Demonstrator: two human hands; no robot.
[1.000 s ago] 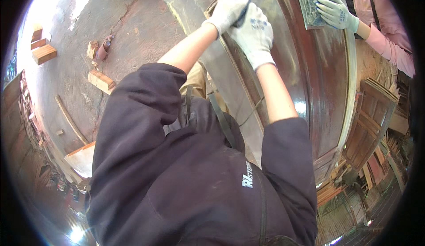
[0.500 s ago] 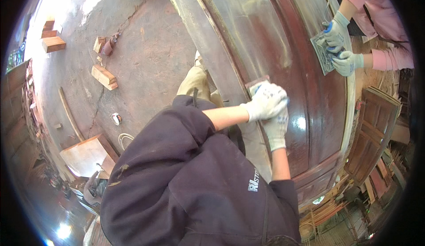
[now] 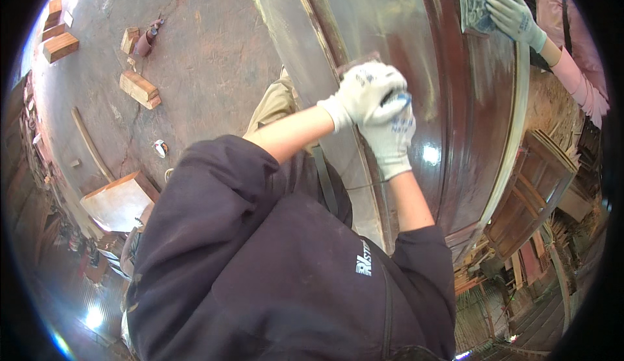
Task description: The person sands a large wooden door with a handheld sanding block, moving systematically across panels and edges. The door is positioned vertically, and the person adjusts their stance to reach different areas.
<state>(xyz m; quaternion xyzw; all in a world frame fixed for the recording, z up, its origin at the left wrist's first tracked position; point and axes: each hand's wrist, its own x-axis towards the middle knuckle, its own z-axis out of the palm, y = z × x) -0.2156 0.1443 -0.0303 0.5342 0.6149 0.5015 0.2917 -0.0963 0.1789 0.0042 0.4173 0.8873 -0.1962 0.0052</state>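
My left hand (image 3: 370, 91) and my right hand (image 3: 391, 133) both wear white knitted gloves with blue marks. They are clasped together, the left ahead of the right, with fingers curled. Beneath them a flat reddish-brown pad (image 3: 359, 62), like a sanding block, shows only its far edge; the gloves hide the rest. It presses on the raised panel of a dark red-brown wooden door (image 3: 448, 185), close to the panel's left moulding. Pale, hazy patches mark the panel's far part, while the nearer part looks darker and glossy.
At the far right, a co-worker's gloved hands (image 3: 513, 13) press a flat greyish pad (image 3: 473, 3) on the same door. Wooden blocks (image 3: 139, 89) and a long stick (image 3: 91, 143) lie on the floor at left. Another panelled door (image 3: 530, 195) and scrap wood are at right.
My clasped hands and the pad have moved away from me and slightly left along the panel. The co-worker's hands and pad have shifted farther up the door.
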